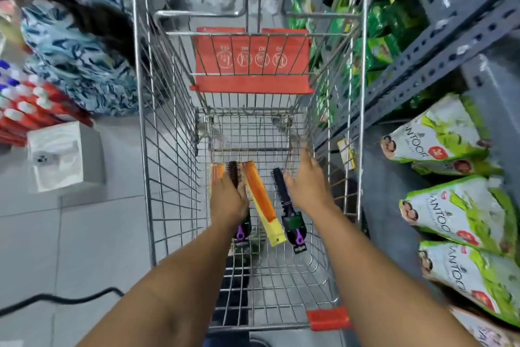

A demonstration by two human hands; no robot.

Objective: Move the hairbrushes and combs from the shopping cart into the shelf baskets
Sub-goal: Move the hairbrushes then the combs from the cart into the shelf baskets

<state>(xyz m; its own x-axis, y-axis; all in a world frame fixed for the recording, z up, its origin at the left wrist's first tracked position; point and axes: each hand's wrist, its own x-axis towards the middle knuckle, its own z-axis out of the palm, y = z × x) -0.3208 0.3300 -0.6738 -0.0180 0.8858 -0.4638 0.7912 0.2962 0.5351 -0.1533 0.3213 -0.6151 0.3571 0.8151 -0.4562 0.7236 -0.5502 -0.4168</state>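
Both hands reach down into the wire shopping cart (168,149). Left hand (228,200) is closed around a brown-bristled hairbrush (234,173), whose purple handle end shows below the wrist; an orange comb (217,171) sits against the same hand's far side, though whether it is gripped cannot be told. Just right of that hand, an orange and yellow comb (263,203) lies on the cart floor. Between it and the right hand lies a black hairbrush (287,206) with a purple handle. Right hand (308,186) is spread wide, empty, fingers near the cart's right wall.

Left of the cart: pale tiled floor (84,234), a white box (60,155), and red tubes (28,110). Right of the hands: a grey metal shelf (450,37) and green-and-white packets (455,217).
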